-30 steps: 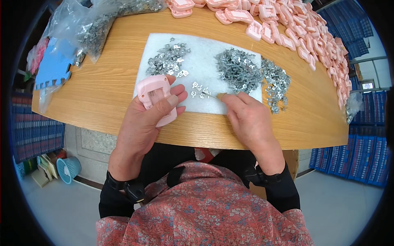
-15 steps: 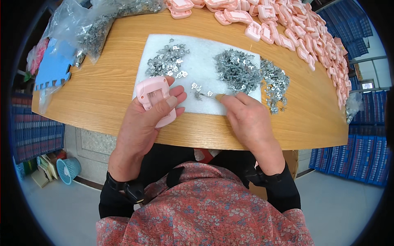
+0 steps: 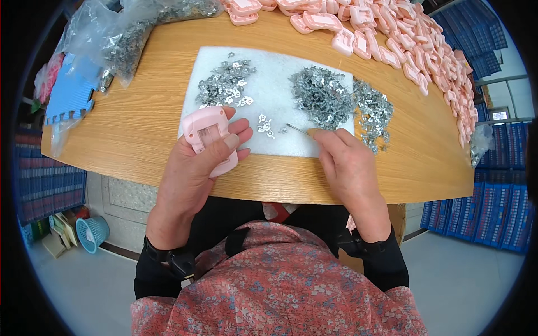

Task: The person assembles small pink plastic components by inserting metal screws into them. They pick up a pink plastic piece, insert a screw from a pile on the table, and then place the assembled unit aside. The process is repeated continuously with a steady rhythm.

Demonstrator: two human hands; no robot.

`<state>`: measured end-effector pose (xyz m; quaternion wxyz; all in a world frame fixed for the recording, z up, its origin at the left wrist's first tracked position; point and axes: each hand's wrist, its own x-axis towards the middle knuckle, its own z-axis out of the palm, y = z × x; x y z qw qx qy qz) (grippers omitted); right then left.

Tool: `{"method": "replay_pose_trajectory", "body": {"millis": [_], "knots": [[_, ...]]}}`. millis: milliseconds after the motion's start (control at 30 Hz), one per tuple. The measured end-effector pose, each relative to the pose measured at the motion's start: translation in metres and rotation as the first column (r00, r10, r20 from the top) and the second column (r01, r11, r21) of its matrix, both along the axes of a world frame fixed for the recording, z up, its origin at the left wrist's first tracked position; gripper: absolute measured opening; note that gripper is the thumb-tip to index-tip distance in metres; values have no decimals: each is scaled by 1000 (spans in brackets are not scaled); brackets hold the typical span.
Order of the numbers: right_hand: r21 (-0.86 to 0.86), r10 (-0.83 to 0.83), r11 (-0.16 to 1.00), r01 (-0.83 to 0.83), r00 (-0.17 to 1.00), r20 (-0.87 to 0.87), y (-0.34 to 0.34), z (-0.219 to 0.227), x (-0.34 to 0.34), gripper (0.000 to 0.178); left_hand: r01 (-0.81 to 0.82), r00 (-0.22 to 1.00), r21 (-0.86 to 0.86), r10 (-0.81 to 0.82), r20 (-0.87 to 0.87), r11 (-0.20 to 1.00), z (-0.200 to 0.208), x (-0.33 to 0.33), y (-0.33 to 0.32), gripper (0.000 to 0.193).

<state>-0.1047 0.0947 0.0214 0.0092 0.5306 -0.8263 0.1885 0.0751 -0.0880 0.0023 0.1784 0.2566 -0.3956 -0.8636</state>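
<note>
My left hand [image 3: 193, 159] grips a pink plastic casing [image 3: 197, 120] with a rectangular recess, its thumb across the casing's face. Pinched in my right hand [image 3: 348, 162] is a thin metal tweezers-like tool [image 3: 298, 129], whose tip points left over a white foam sheet [image 3: 268, 75]. Just left of that tip lie a few small metal pieces [image 3: 265, 127], apart from the tool. A loose heap of metal clips [image 3: 227, 84] rests on the sheet's left side, and a denser heap of metal clips [image 3: 324, 96] on its right.
More metal pieces [image 3: 374, 115] spill over the sheet's right edge onto the wooden table [image 3: 120, 131]. Many pink casings [image 3: 412, 53] cover the far right. Plastic bags of metal parts [image 3: 126, 47] and a blue foam mat [image 3: 70, 92] sit far left. A blue basket [image 3: 92, 232] stands on the floor.
My right hand has drawn slightly right with the tool. The tool's tip is now apart from the few metal pieces, which lie closer together. My left hand still holds the casing.
</note>
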Motion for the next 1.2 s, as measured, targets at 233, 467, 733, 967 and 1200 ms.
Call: {"method": "replay_pose_trajectory", "body": {"millis": [233,467,733,967,1200], "knots": [[-46,57,997,-57,998,-4,-15,-5,10,25,15,1000,-21,-15,23,1000,3,-6,0,53],[-30,42,999,-43,998,-42,-28,2,6,21,-36,999,-44,37,26,998,4,2,0,51],[18,82,997,-81,996,-44,-74,0,10,19,-96,995,-31,96,15,995,3,13,-6,51],[101,78,992,-74,996,-41,-55,11,14,22,-72,997,14,72,-12,997,-3,18,-11,51],[40,96,995,-95,995,-21,-75,5,11,22,-47,999,32,47,-9,998,-3,18,-16,52]]}}
